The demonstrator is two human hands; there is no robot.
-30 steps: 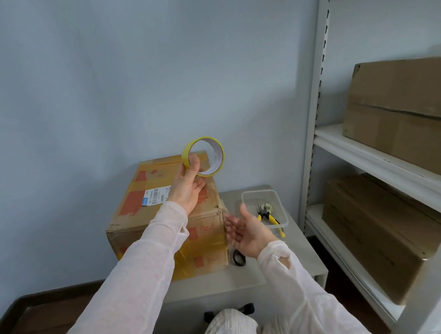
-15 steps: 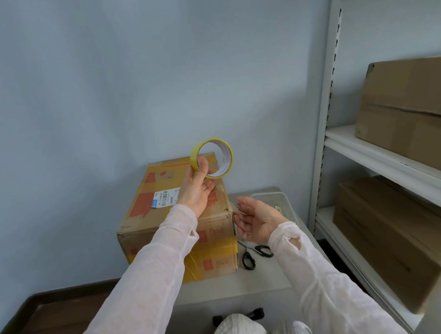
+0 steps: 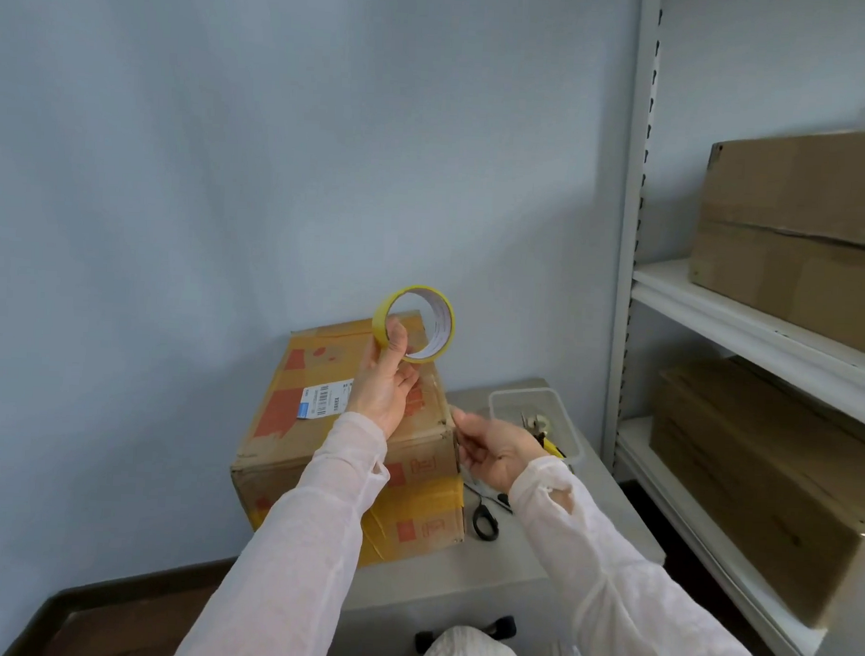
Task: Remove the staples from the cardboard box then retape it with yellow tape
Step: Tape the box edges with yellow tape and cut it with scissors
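A cardboard box (image 3: 317, 422) with yellow tape, orange patches and a barcode label stands on a small grey table (image 3: 534, 560) against the wall. My left hand (image 3: 386, 383) holds a roll of yellow tape (image 3: 415, 323) upright above the box's top, thumb on the rim. My right hand (image 3: 492, 447) hovers palm up by the box's right upper corner, fingers loosely curled, and seems to hold nothing.
Black-handled scissors (image 3: 484, 516) lie on the table right of the box. A clear plastic tub (image 3: 569, 433) behind my right hand holds yellow-handled pliers (image 3: 547, 439). A white shelf unit (image 3: 747, 331) on the right carries large cardboard boxes (image 3: 796, 229).
The view has shifted slightly. My right hand has moved left toward the box's corner. The left hand keeps the tape roll raised above the box.
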